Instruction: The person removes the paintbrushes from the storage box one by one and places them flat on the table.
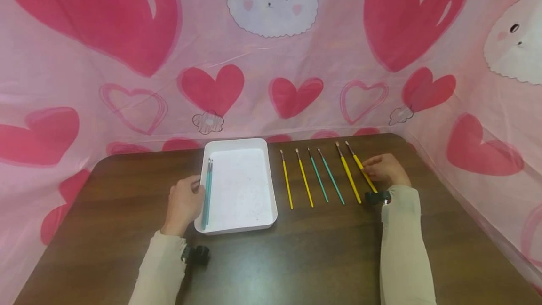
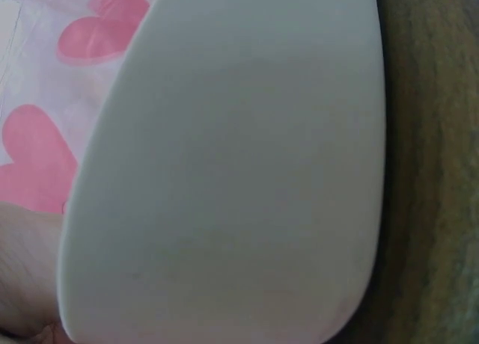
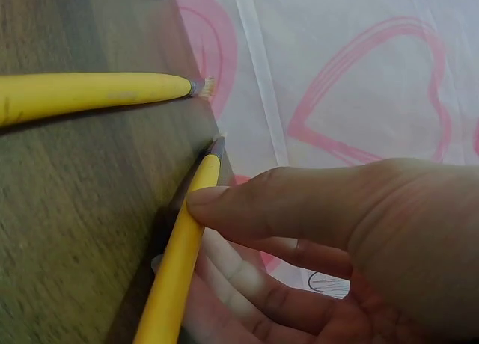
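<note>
In the head view my left hand [image 1: 184, 204] is at the left side of a white tray [image 1: 273, 213], its thumb and fingers at the rim. The left wrist view is mostly filled by the tray's outer wall [image 2: 224, 172], with part of the hand [image 2: 30, 269] at the lower left. Two teal paintbrushes [image 1: 207, 196] lie side by side in the tray along its left wall. At the right of the table, my right hand [image 1: 386, 171] pinches a yellow paintbrush [image 3: 176, 277] between thumb and fingers. Its tip points away from me.
Left of the held brush lies a thick yellow paintbrush [image 1: 349, 175]. Two teal paintbrushes [image 1: 332, 179] and two thin yellow paintbrushes [image 1: 305, 180] continue the row towards the tray on the brown table [image 1: 296, 262]. A pink heart-print sheet [image 1: 330, 55] surrounds the table's back and sides.
</note>
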Available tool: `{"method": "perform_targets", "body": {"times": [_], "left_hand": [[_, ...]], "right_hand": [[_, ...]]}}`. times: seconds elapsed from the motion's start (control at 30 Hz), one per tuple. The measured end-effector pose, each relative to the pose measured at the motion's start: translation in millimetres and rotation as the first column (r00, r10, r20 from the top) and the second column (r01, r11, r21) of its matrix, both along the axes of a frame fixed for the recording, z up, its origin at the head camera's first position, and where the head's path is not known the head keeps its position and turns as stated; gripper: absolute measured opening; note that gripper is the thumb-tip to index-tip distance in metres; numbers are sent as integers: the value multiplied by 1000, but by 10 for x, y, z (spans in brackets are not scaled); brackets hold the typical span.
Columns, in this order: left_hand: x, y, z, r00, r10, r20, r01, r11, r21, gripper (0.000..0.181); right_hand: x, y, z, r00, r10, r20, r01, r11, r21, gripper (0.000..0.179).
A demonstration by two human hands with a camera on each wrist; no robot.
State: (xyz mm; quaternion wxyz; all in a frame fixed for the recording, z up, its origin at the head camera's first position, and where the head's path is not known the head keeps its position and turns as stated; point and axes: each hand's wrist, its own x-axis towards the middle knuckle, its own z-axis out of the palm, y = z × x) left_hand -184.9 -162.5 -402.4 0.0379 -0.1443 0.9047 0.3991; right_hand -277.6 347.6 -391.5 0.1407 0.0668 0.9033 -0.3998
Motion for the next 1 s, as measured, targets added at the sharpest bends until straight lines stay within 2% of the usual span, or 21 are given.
{"method": "perform_targets", "body": {"times": [0.33,1.0], "left_hand": [[1,9,-3,1000,7,-4,-7,1000,6,51],[10,3,3,1000,4,-8,-4,1000,10,51]], "right_hand": [[0,-20,-10,996,-76,49,78,996,-50,39],[35,10,5,996,-69,59,71,997,-37,39]]}}
